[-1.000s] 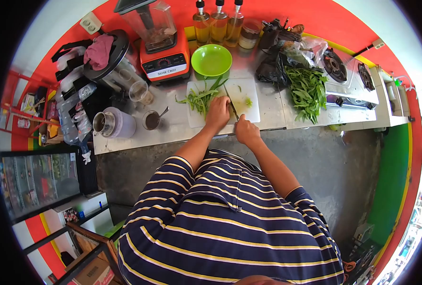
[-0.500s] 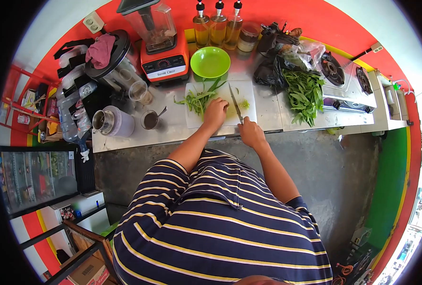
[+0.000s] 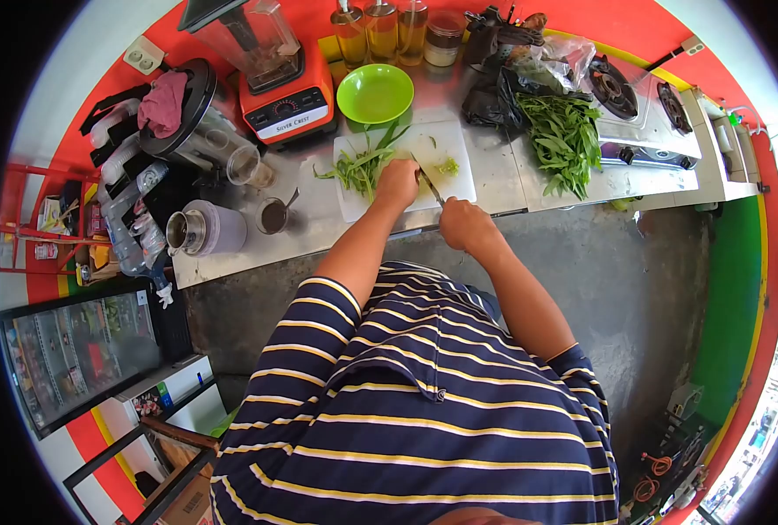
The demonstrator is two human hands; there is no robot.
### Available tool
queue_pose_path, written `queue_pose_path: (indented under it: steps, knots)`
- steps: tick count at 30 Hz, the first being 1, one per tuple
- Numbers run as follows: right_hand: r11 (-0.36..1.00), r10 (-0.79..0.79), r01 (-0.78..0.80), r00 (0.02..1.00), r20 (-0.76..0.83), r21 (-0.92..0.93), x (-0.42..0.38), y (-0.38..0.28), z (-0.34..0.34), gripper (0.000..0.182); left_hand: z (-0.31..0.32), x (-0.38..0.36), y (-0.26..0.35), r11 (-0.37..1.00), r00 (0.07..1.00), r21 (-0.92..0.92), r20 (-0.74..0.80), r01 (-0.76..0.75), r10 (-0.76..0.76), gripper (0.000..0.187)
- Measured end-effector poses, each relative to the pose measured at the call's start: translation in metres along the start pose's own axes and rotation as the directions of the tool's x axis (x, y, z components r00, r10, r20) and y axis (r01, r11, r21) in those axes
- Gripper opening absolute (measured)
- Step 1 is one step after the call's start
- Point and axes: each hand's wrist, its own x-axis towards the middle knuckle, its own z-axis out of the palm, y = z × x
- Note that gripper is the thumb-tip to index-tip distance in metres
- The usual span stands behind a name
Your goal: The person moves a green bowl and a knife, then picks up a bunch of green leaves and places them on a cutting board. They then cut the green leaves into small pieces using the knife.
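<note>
Diagonally, the knife (image 3: 429,182) seemingly points forward and left.

A red blender (image 3: 288,109) stands on the metal surface (image 3: 306,166), with three bottles (image 3: 382,35) of yellowish liquid and a jar (image 3: 443,42) lined up to its right. On its left, a pink cloth (image 3: 163,102) drapes over a dark-lidded container (image 3: 218,140). Nearer the front edge, a spoon (image 3: 293,199) leans in a small glass (image 3: 273,216). A two-burner stove (image 3: 647,101) sits at far right.
</note>
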Motion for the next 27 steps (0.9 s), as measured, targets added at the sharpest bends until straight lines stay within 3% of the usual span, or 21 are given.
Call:
queue_pose_path:
  steps: [6, 8, 10, 19, 27]
  knots:
    - [0.992, -0.015, 0.022, 0.998, 0.058, -0.125, -0.009, -0.024, -0.017, 0.029, -0.004, 0.003, 0.005, 0.989, 0.993, -0.098, 0.045, 0.11, -0.106, 0.012]
    - [0.988, 0.01, -0.009, 1.0, 0.006, -0.151, -0.008, -0.023, -0.004, 0.029, -0.002, 0.004, 0.006, 0.985, 0.988, -0.098, 0.071, 0.142, -0.136, 0.012]
    - [0.995, 0.034, -0.035, 0.999, -0.013, -0.094, -0.006, -0.019, 0.009, 0.028, 0.006, 0.002, 0.007, 0.985, 0.986, -0.078, -0.04, 0.157, -0.16, 0.008]
    - [0.997, 0.077, -0.073, 0.988, -0.131, 0.035, 0.009, -0.011, 0.067, 0.016, 0.005, -0.015, 0.024, 0.987, 0.976, -0.021, -0.148, 0.158, -0.159, 0.012]
    - [0.998, 0.055, -0.056, 0.993, -0.103, -0.006, 0.001, -0.014, 0.034, 0.02, -0.002, -0.008, 0.016, 0.975, 0.974, -0.028, -0.052, 0.219, -0.22, 0.011]
